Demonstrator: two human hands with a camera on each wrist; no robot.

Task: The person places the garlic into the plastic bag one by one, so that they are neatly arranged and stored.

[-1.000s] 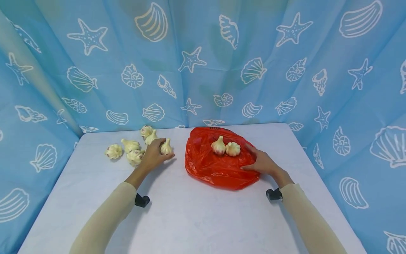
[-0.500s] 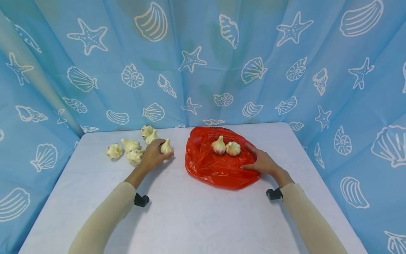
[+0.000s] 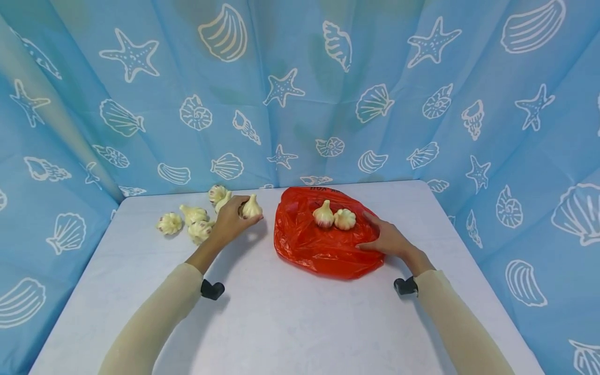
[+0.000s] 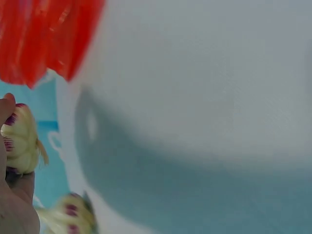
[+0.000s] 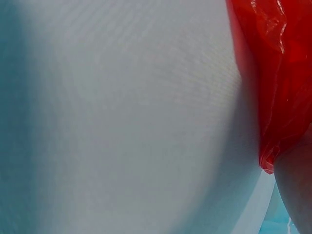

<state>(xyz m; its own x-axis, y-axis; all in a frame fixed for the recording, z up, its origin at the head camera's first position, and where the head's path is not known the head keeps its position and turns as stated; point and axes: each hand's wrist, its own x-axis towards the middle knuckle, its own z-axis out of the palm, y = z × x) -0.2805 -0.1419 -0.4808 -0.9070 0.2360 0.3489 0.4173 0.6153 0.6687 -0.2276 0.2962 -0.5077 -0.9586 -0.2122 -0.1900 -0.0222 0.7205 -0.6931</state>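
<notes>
My left hand (image 3: 232, 219) pinches a garlic bulb (image 3: 252, 207) between thumb and fingers, raised a little off the table left of the red plastic bag (image 3: 309, 250). Purple streaks mark this garlic bulb (image 4: 23, 141) in the left wrist view. At the bag's right side, my right hand (image 3: 391, 240) grips the edge, thumb toward the front; some fingertips are hidden in the plastic. Two garlic bulbs lie on the red bag, one upright (image 3: 323, 214) and one on its side (image 3: 344, 220). In the right wrist view, the bag (image 5: 287, 73) bunches beside the hand.
Several more garlic bulbs (image 3: 193, 214) lie in a loose group at the back left, partly behind my left hand. A white cloth covers the table (image 3: 300, 323). A blue curtain (image 3: 290, 130) with shell prints stands along the back and sides.
My left hand has lifted the garlic bulb off the table and shifted slightly right and away. My right hand and the bag have stayed in place.
</notes>
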